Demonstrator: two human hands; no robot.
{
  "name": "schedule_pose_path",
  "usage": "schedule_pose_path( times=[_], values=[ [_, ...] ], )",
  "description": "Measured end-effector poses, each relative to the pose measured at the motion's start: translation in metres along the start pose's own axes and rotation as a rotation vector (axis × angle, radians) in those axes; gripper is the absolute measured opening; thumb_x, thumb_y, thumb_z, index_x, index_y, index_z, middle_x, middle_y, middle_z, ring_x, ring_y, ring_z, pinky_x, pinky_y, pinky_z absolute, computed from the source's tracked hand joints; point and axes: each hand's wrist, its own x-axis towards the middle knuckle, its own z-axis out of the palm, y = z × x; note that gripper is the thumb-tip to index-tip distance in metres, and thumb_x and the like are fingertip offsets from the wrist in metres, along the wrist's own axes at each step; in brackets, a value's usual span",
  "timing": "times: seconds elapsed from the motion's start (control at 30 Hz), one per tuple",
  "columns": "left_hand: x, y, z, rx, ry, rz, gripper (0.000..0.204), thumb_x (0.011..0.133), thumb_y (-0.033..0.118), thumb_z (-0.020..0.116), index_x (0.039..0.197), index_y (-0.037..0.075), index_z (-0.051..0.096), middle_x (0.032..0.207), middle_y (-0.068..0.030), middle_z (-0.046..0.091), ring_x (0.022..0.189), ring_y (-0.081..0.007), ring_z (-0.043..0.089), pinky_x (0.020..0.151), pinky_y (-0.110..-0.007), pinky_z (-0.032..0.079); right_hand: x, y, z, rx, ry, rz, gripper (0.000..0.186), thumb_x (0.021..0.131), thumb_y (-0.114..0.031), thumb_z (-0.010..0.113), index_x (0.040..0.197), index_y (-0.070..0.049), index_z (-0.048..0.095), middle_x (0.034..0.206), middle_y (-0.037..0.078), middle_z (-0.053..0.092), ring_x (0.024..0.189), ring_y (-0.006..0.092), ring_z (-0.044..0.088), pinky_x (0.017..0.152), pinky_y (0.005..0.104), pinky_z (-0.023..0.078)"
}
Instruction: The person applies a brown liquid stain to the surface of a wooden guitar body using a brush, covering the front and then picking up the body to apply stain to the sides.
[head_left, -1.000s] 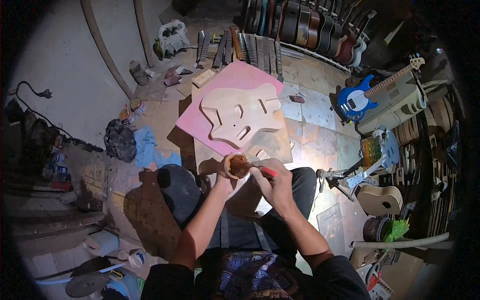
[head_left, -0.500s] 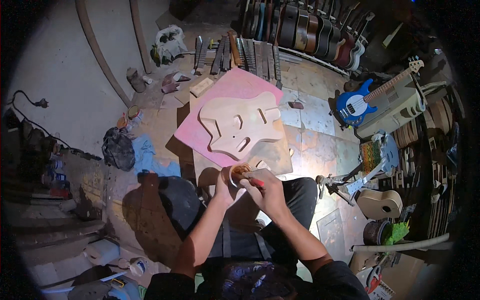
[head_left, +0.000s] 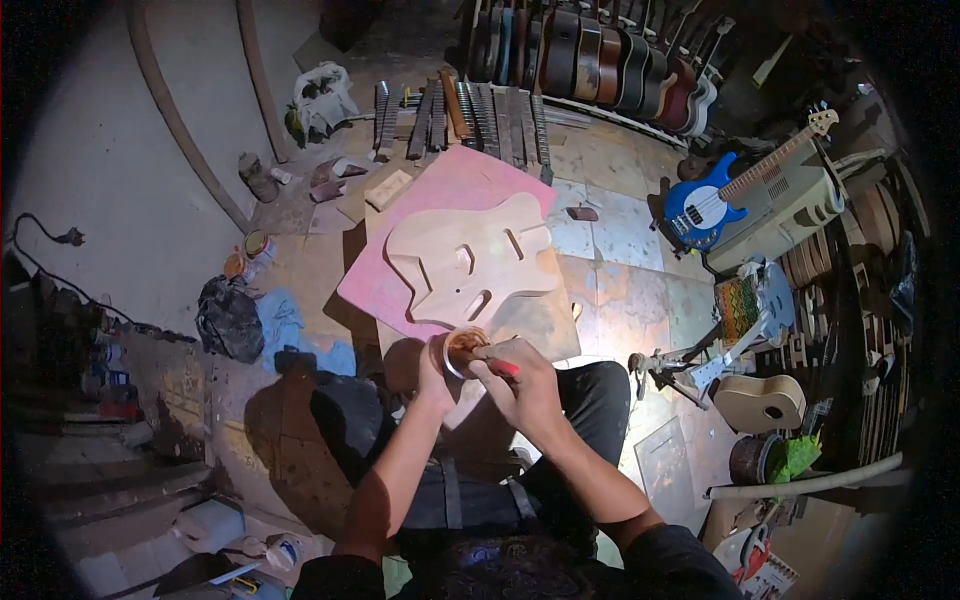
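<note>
My left hand (head_left: 432,376) is closed around a small white-rimmed tub (head_left: 450,358) with brown, paste-like stuff inside, tilted toward me. In my right hand (head_left: 527,382) is a red-handled tool (head_left: 505,368). Its far end reaches into the tub; its working end is hidden by the fingers and the brown stuff. Just beyond both hands lies a pale, unfinished guitar body (head_left: 425,240) with several cut-out slots and cavities. It rests flat on a pink board (head_left: 372,285), and neither hand touches it.
Several files and rasps (head_left: 480,110) lie in a row behind the board, near a wooden block (head_left: 388,188). At the right a blue bass guitar (head_left: 705,210) leans on a pale appliance. A blue cloth (head_left: 280,318) and a black bag (head_left: 230,318) lie at the left.
The view has shifted slightly, so the guitar body and board sit further left. Both hands keep their grips on the tub and tool, and the tool's red end shows at a slightly different angle.
</note>
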Motion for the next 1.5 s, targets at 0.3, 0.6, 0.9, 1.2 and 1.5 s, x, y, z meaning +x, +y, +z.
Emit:
schedule_pose_path(
  times=[0.3,0.6,0.9,1.2,1.5],
  values=[
    [0.027,0.031,0.041,0.285,0.207,-0.065,0.037,0.091,0.045,0.054,0.104,0.012,0.067,0.104,-0.0069,0.071,0.095,-0.0240,0.069,0.089,-0.041,0.055,0.021,0.007,0.003,-0.054,0.023,0.020,0.018,0.087,-0.010,0.074,0.102,0.000,0.072,0.091,0.014,0.070,0.083,0.0272,0.068,0.071,0.0342,0.054],
    [0.065,0.019,-0.008,0.088,0.143,-0.132,0.029,0.096,0.035,0.049,0.102,0.012,0.066,0.104,-0.0075,0.070,0.101,-0.0231,0.067,0.091,-0.040,0.055,0.025,0.013,0.013,-0.019,0.019,0.140,0.018,0.088,-0.013,0.074,0.100,0.000,0.072,0.091,0.016,0.070,0.080,0.0298,0.069,0.071,0.0362,0.055],
    [0.076,0.021,-0.015,-0.008,0.109,-0.159,0.055,0.092,0.055,0.038,0.105,0.010,0.068,0.095,-0.0107,0.070,0.083,-0.0268,0.069,0.068,-0.040,0.059,0.031,0.018,0.026,-0.019,0.113,0.159,0.016,0.089,-0.013,0.072,0.100,-0.001,0.071,0.091,0.016,0.070,0.082,0.0272,0.070,0.072,0.0348,0.056],
    [0.062,0.034,0.000,0.034,0.084,0.109,0.045,0.104,0.036,0.034,0.112,0.002,0.062,0.107,-0.0128,0.067,0.098,-0.0284,0.068,0.083,-0.046,0.059,0.030,0.039,0.041,0.454,0.377,0.518,0.022,0.097,-0.017,0.065,0.099,0.004,0.068,0.085,0.007,0.070,0.077,0.0122,0.065,0.071,0.0273,0.054],
    [0.059,0.041,0.010,0.135,0.114,0.093,0.061,0.097,0.042,0.029,0.125,-0.004,0.058,0.124,-0.0170,0.062,0.116,-0.0299,0.062,0.102,-0.046,0.050,0.038,0.039,0.042,0.418,0.276,0.538,0.021,0.098,-0.015,0.063,0.102,0.006,0.068,0.084,0.006,0.069,0.076,0.0117,0.064,0.071,0.0268,0.053]
  ],
)
